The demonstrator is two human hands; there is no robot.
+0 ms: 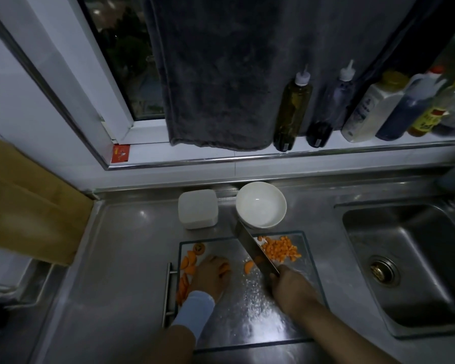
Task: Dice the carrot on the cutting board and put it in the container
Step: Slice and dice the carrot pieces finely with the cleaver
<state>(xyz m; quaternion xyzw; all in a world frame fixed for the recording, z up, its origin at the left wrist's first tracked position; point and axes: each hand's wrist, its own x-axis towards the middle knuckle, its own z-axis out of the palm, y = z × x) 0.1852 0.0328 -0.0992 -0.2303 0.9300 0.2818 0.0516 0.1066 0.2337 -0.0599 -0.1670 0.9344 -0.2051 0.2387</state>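
- My left hand [212,274] curls its fingers over carrot strips [224,269], pinning them to the board [247,316] so they cannot roll;
- my right hand [289,287] has its fingers wrapped round the knife [255,252] handle; the blade lies between strips and dice [280,249], probably fencing off finished pieces;
- uncut slices [188,264] lie at the board's left edge; the bowl [260,204] sits empty just beyond.
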